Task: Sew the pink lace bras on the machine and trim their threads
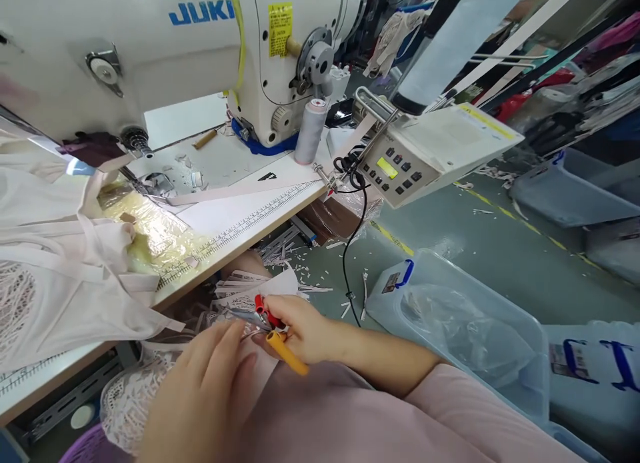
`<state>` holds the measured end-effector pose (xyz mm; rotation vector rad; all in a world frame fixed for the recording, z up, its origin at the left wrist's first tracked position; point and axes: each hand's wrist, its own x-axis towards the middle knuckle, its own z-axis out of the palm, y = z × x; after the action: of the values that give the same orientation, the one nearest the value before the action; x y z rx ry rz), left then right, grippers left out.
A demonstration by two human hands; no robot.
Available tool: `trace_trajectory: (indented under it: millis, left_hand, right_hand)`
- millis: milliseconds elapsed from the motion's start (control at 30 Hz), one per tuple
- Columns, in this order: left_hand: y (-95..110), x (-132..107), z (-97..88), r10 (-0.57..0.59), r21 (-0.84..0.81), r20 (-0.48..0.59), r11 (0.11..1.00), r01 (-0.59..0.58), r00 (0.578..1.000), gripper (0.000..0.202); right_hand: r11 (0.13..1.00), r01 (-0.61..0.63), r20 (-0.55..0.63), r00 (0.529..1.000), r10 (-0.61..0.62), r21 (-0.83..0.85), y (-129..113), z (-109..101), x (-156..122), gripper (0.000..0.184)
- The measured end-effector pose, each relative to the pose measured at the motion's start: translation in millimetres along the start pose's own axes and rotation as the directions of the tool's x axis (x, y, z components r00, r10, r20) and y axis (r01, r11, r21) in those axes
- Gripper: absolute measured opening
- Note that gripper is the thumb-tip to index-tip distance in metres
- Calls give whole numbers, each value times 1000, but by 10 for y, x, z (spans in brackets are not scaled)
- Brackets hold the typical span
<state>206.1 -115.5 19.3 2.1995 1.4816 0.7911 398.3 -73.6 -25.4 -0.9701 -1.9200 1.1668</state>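
My right hand [307, 330] grips a pair of small scissors [260, 318] with red and orange-yellow sleeves on the handles. Their blades point left, over pale fabric on my lap. Beside the blades, my left hand [197, 390] is closed on a pale pink lace garment [123, 406], with the fingertips close to the scissors. Part of the garment lies hidden under this hand. White strips and a pale fabric piece [280, 286] show just beyond the blades. I cannot tell exactly where the blades meet the cloth.
A JUKI sewing machine [200, 56] stands on the table [280, 206], with pale bra-like garments [75, 296] at left. A thread spool [310, 133] and control box [430, 156] are beside it. Right of me sits a clear plastic bin [470, 303]. Scraps litter the floor [430, 230].
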Motion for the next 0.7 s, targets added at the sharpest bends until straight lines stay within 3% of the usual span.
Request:
trace_trajectory:
  millis: [67, 167, 267, 367, 467, 600, 700]
  left_hand:
    - [36, 138, 61, 11, 4, 146, 1000, -12, 989, 17]
    - [9, 207, 106, -148, -208, 315, 953, 221, 937, 26]
    - [-10, 145, 95, -405, -403, 401, 728, 555, 822, 30]
    - [5, 86, 73, -584, -528, 455, 431, 732, 672, 35]
    - [1, 76, 62, -645, -593, 460, 289, 751, 611, 36]
    - [-17, 90, 43, -676, -656, 423, 231, 718, 603, 35]
    - [19, 97, 24, -680, -686, 423, 192, 702, 599, 34]
  right_hand:
    - [999, -10, 18, 1000, 10, 33, -12, 2, -8, 36]
    - [988, -77, 51, 996, 71, 136, -31, -10, -30, 42]
    - [957, -130, 105, 989, 106, 258, -41, -14, -63, 45]
    - [942, -135, 120, 988, 102, 306, -28, 16, -92, 46]
    - [927, -175, 108, 983, 147, 331, -2, 68, -108, 42]
    - [880, -255, 102, 967, 234, 400, -17, 109, -116, 43]
    - [785, -298, 197, 954, 227, 543, -101, 96, -121, 45]
